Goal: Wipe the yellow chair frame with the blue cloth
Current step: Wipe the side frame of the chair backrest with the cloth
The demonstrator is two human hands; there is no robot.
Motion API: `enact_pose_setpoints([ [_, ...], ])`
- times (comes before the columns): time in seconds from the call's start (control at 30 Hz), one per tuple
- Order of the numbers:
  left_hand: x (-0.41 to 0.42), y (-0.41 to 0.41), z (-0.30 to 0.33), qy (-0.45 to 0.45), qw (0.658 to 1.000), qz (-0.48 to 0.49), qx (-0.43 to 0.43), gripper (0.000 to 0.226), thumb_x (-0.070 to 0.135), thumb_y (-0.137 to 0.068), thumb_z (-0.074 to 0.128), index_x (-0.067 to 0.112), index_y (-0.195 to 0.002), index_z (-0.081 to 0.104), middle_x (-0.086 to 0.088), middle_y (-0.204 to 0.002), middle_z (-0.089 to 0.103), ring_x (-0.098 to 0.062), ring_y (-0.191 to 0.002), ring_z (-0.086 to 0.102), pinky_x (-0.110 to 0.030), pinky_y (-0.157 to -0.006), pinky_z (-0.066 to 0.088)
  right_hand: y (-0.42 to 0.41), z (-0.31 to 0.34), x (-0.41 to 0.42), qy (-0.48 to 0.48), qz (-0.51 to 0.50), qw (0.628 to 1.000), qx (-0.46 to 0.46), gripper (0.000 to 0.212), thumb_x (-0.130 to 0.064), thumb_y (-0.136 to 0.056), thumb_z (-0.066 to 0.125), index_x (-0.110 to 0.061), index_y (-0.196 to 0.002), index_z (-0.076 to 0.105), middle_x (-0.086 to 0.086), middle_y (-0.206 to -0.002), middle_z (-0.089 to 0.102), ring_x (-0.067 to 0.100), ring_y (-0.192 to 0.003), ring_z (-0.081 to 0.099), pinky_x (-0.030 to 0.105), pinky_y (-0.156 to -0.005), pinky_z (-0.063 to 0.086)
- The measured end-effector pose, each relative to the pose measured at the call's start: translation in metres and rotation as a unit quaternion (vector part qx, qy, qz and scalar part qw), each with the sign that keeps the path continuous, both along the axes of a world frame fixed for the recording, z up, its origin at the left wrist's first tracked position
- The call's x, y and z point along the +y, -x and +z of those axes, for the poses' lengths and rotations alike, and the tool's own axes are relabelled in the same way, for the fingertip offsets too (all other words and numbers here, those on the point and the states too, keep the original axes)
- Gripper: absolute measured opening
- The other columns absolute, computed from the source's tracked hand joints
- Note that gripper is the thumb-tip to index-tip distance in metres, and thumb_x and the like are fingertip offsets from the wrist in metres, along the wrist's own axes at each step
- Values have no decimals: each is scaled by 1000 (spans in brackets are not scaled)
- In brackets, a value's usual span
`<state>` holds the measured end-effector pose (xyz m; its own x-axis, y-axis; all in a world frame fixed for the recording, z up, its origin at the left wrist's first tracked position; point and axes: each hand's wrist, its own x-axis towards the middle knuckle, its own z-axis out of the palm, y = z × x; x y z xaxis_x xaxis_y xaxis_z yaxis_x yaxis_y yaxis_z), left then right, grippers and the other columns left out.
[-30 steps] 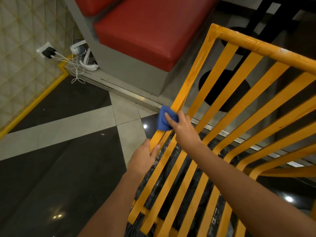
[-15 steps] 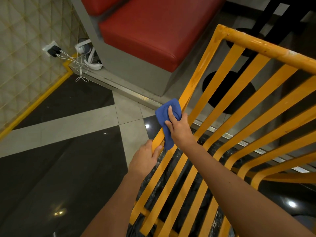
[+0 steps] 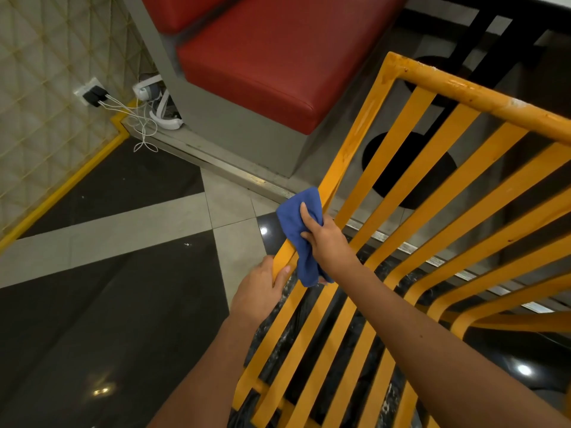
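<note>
Tiled floor, right hand pressing blue cloth on yellow chair frame

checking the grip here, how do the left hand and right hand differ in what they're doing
The left hand grips the bare yellow chair frame; the right hand presses the blue cloth onto it. The left hand sits lower on the bar, the right hand higher. Both work the same outer bar.

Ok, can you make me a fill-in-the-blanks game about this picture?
1. The right hand presses a cloth coloured ____ against the chair frame.
2. The left hand grips a frame bar painted ____.
3. The bench cushion behind the chair is ____.
4. White cables run from a plug on the ____.

Missing words: blue; yellow; red; wall
</note>
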<state>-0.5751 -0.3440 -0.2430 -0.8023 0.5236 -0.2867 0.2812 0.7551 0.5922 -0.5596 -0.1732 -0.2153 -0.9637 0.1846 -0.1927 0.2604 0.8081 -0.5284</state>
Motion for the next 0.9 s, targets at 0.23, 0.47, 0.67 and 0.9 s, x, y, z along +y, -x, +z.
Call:
enact_pose_setpoints([
  [0.23, 0, 0, 0, 1, 1000, -3, 1, 35, 48, -95, 33, 17, -106, 46, 0, -77, 53, -12, -62, 50, -27, -55, 40, 16, 16, 10, -17, -100, 995, 13, 58, -27, -99, 39, -26, -149, 8, 21, -133, 34, 35, -113, 44, 39, -96, 37],
  [0.47, 2, -1, 6, 7, 1000, -4, 13, 30, 43, -96, 34, 16, -102, 45, 0, -76, 53, -12, -62, 50, -26, -56, 36, 12, 12, -1, 45, -115, 992, 20, 58, -28, -97, 44, -27, -148, 16, 22, -132, 35, 37, -112, 46, 43, -93, 42],
  [0.67, 3, -3, 5, 17, 1000, 4, 24, 34, 44, -96, 33, 15, -107, 47, 3, -78, 50, -11, -64, 49, -25, -58, 40, 12, 25, -1, -90, -137, 982, 90, 44, -20, -89, 61, -20, -131, 49, 21, -145, 24, 41, -128, 28, 44, -82, 49],
  [0.9, 4, -4, 8, 18, 999, 4, 30, 36, 43, -96, 33, 15, -115, 46, -1, -89, 56, -14, -74, 58, -32, -66, 51, 8, 13, -6, -276, -33, 952, 127, 42, -10, -66, 81, -3, -105, 68, 16, -116, 62, 40, -117, 52, 51, -94, 46],
])
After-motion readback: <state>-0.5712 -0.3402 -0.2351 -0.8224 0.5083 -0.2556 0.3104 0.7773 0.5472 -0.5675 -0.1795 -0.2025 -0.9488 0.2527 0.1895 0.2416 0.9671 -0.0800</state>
